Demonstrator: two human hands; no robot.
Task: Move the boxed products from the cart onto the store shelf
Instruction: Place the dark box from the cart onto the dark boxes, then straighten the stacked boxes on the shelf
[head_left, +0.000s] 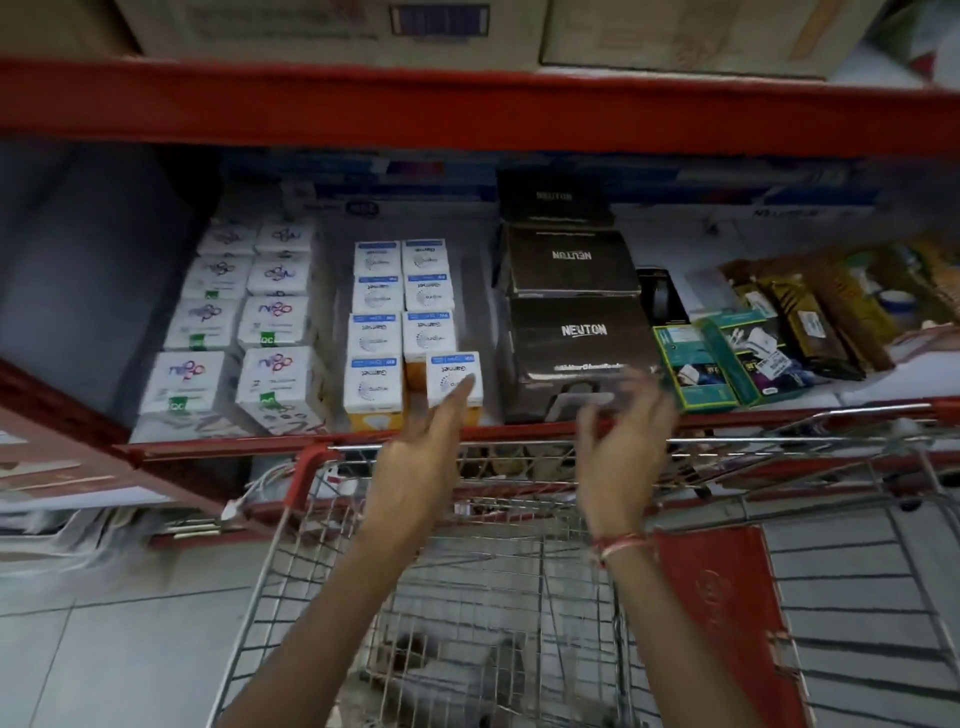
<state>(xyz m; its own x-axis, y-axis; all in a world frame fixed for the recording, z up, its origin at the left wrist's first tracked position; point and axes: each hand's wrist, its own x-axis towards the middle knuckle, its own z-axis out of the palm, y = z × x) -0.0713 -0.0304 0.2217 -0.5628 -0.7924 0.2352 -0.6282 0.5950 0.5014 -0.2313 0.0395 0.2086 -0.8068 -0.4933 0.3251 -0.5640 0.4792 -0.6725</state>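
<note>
On the shelf (311, 447), the Garnet boxes (402, 322) stand in two rows between the boxes at far left (244, 327) and the Neuton cartons (576, 312) on the right. The cart (493, 597) stands near, against the shelf's front edge.

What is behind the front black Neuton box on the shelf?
Behind the front Neuton box stand two more black Neuton boxes in a row, going back. The shelf wall behind the last one is dark and blurred.

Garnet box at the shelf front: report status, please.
Left hand open, fingertips on Garnet box. Right hand open, empty, blurred. Box on shelf edge. Nothing blocking.
</note>
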